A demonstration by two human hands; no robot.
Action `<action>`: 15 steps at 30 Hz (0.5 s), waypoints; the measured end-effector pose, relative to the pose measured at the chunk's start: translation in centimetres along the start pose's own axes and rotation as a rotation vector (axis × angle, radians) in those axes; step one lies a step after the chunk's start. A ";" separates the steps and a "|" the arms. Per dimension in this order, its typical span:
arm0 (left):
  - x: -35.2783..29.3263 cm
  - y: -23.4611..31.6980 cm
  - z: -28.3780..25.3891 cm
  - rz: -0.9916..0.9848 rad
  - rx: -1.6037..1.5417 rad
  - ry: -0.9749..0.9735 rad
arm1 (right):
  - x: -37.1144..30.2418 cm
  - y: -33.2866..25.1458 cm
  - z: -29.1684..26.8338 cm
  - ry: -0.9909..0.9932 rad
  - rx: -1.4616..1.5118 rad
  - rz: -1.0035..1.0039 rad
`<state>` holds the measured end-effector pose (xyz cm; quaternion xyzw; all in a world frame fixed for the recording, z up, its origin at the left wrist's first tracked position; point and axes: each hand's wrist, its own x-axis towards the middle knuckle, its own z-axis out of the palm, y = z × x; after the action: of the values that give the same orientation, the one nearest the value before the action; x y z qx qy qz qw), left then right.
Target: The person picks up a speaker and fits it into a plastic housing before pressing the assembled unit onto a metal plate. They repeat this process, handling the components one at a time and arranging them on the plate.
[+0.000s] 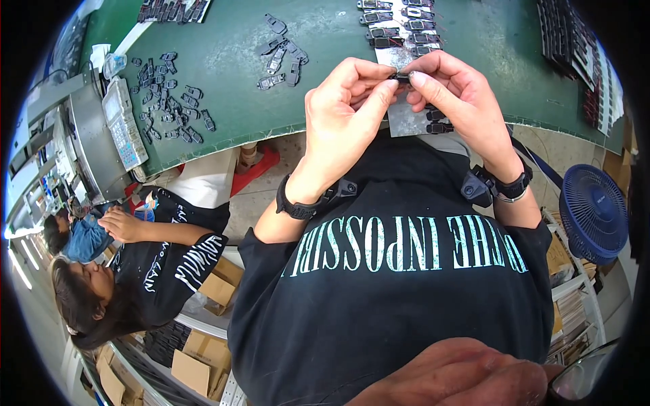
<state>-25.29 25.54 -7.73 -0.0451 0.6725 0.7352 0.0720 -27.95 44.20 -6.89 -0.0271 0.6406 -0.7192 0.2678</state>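
Pinching a small black part (401, 78) at upper centre, left hand (345, 111) and right hand (462, 95) are gripping its ends, apt for something likely light and stiff.

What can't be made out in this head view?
Head: most of the small black part, hidden by the left hand and right hand.
Head: far end of the upper-left black module batch, cut off by the picture's edge.
Head: key markings on the grey keypad panel, too small.
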 end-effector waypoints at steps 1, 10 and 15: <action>-0.1 0.0 0.0 0.006 0.015 0.008 | 0.0 0.0 0.1 0.004 0.002 -0.011; -0.7 0.7 0.4 -0.017 0.190 -0.026 | -0.4 1.3 0.3 0.001 -0.050 -0.079; -0.8 0.4 0.9 0.069 0.235 0.028 | -0.7 1.3 0.6 0.030 -0.214 -0.131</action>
<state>-24.56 26.34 -7.09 -0.0233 0.7563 0.6525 0.0420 -26.72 43.89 -7.77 -0.0868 0.7145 -0.6628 0.2063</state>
